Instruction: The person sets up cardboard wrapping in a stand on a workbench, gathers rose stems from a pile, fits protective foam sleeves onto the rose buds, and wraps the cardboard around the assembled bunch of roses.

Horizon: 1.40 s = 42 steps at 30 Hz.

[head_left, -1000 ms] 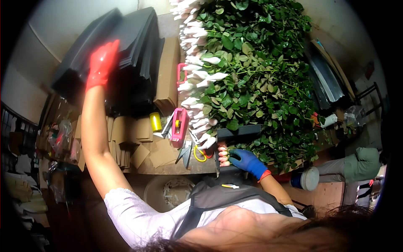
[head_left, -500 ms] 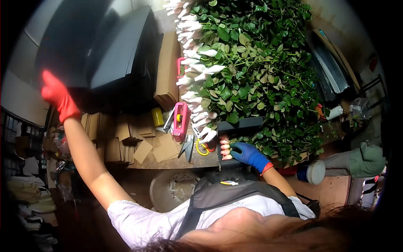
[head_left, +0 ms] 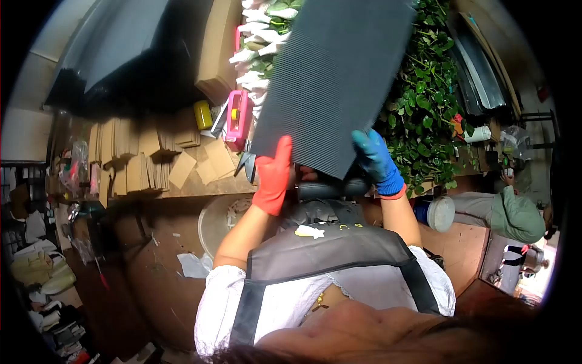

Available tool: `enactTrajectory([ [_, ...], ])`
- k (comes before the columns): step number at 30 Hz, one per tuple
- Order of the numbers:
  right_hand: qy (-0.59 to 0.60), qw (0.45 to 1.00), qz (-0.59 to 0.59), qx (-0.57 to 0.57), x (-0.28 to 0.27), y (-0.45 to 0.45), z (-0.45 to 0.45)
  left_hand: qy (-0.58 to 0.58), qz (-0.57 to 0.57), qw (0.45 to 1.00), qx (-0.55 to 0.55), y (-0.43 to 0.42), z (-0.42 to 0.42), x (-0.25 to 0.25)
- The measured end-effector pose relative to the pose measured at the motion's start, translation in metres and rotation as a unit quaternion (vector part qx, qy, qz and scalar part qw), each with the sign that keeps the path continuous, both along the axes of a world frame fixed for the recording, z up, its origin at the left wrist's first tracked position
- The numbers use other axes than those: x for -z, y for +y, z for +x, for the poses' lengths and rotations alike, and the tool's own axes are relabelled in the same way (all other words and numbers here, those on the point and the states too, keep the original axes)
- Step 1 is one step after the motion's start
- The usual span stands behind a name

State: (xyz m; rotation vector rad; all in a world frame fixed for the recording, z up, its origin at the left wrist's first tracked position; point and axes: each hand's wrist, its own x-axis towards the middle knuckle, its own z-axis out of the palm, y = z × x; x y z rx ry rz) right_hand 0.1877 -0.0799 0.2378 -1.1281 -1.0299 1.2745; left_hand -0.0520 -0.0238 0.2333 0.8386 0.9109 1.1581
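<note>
A large dark grey corrugated sheet (head_left: 330, 85) slants across the middle of the head view, its lower end towards my body. My left hand (head_left: 273, 179), in a red glove, is closed on its lower left corner, thumb lying over the ridged face. At the lower right edge, my right hand (head_left: 376, 159) in a blue glove grips the same sheet. White-sleeved flower heads (head_left: 253, 60) show left of the sheet, and leafy green stems (head_left: 424, 103) to its right. The sheet hides most of the flowers; a little pink shows under its lower end.
A pink tape dispenser (head_left: 237, 118), dark-bladed scissors (head_left: 245, 165) and a yellow roll (head_left: 204, 115) lie left on the table. Cardboard pieces (head_left: 142, 173) line its front edge. More dark sheets (head_left: 121, 67) are stacked behind. A co-worker (head_left: 512, 212) is at the right.
My left hand has come from the far-left stack to the middle, and a corrugated sheet is now in both hands. My right hand has left the pink rose heads and moved up. The view has shifted.
</note>
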Motion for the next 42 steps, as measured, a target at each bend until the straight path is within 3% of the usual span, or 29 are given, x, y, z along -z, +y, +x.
enactTrajectory([
  [1,-0.030,0.993,-0.098,0.061,0.005,-0.001,0.005,-0.004,-0.052,0.996,0.068,0.000,0.004,0.010],
  [4,-0.139,0.979,-0.140,0.059,0.030,-0.011,0.046,-0.042,-0.123,0.969,0.209,0.009,0.001,0.029],
  [6,-0.154,0.976,-0.148,0.040,0.041,-0.014,0.070,0.031,-0.043,0.981,0.188,0.022,-0.005,0.071],
  [7,-0.169,0.973,-0.155,0.011,0.044,-0.015,0.075,0.041,-0.076,0.973,0.213,0.022,-0.006,0.053],
  [9,-0.196,0.966,-0.165,-0.044,0.051,-0.008,0.087,0.156,-0.054,0.941,0.296,0.027,-0.006,0.084],
  [10,-0.212,0.948,-0.225,-0.080,0.063,-0.002,0.096,0.201,-0.047,0.932,0.300,0.027,-0.004,0.100],
  [11,-0.241,0.944,-0.206,-0.094,0.068,0.003,0.094,0.244,-0.039,0.920,0.304,0.026,0.001,0.114],
  [13,-0.458,0.847,-0.229,-0.139,0.059,0.010,0.094,0.294,-0.066,0.907,0.294,0.020,0.004,0.137],
  [16,-0.657,0.666,-0.274,-0.223,0.033,0.011,0.074,0.295,-0.147,0.911,0.246,0.016,0.004,0.160],
  [19,-0.408,0.835,-0.215,-0.302,0.053,0.011,0.056,0.264,-0.144,0.929,0.213,0.011,0.008,0.172],
  [21,-0.397,0.868,-0.030,-0.297,0.108,0.012,0.041,0.266,-0.104,0.941,0.181,0.011,0.011,0.177],
  [25,-0.512,0.762,0.044,-0.394,0.137,0.029,0.021,0.402,0.011,0.906,0.133,0.016,-0.003,0.223],
  [28,-0.571,0.693,0.065,-0.435,0.139,0.031,0.016,0.586,0.179,0.755,0.234,0.021,-0.011,0.164],
  [31,-0.587,0.661,0.094,-0.458,0.147,0.034,0.016,0.514,0.471,0.677,0.235,0.027,0.001,0.153],
  [32,-0.591,0.651,0.089,-0.467,0.148,0.036,0.014,0.445,0.495,0.704,0.247,0.026,0.012,0.152],
  [33,-0.596,0.641,0.084,-0.476,0.148,0.037,0.013,0.435,0.544,0.671,0.254,0.029,0.024,0.152],
  [35,-0.530,0.710,0.187,-0.423,0.185,0.029,0.020,0.409,0.637,0.598,0.261,0.038,0.044,0.151],
  [36,-0.495,0.736,0.238,-0.395,0.196,0.031,0.026,0.439,0.585,0.607,0.311,0.033,0.044,0.169],
  [37,-0.505,0.735,0.224,-0.392,0.189,0.034,0.028,0.426,0.511,0.670,0.330,0.030,0.047,0.185],
  [40,-0.521,0.727,0.165,-0.416,0.167,0.027,0.029,0.463,0.500,0.652,0.333,0.029,0.048,0.195],
  [42,-0.491,0.759,0.241,-0.352,0.143,0.020,0.026,0.468,0.510,0.655,0.303,0.027,0.047,0.189],
])
